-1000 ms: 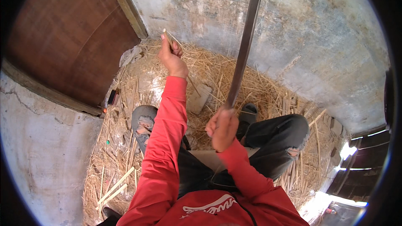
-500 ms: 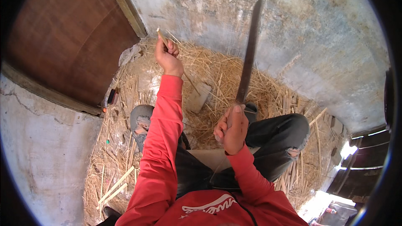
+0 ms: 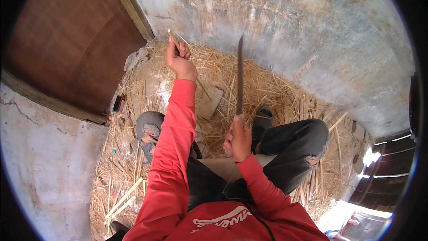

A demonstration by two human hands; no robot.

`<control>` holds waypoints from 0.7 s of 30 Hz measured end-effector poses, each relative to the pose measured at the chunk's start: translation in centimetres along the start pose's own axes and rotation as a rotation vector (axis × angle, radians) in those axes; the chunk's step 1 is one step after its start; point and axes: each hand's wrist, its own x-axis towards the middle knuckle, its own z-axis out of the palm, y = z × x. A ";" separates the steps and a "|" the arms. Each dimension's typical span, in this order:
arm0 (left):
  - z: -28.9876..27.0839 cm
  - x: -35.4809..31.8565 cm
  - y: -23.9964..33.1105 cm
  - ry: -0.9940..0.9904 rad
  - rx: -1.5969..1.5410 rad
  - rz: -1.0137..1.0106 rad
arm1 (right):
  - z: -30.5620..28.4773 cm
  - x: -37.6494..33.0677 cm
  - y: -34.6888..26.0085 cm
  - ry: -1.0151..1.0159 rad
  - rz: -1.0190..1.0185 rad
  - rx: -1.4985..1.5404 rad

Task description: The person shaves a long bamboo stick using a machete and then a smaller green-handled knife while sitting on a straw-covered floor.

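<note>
Above a straw-covered floor (image 3: 267, 89), the left hand (image 3: 179, 59) is raised, fingers clamped on a thin bamboo stick (image 3: 174, 39) pointing upward. To its right, the right hand (image 3: 237, 139) grips a long machete (image 3: 240, 75), blade upright, near bent knees in dark jeans (image 3: 294, 138).

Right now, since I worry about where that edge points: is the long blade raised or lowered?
Raised. The right hand grips its handle and the long blade points up, clear of the straw.
</note>
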 end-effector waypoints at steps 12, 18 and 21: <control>1.3 -0.4 -0.4 0.156 -0.028 0.116 | -2.7 4.4 15.0 0.169 0.437 0.003; -0.6 0.5 0.6 0.185 -0.021 0.156 | 1.4 2.4 3.1 -0.015 0.127 -0.037; -0.6 0.3 0.7 0.202 -0.027 0.154 | 2.6 2.9 3.5 -0.110 -0.166 -0.077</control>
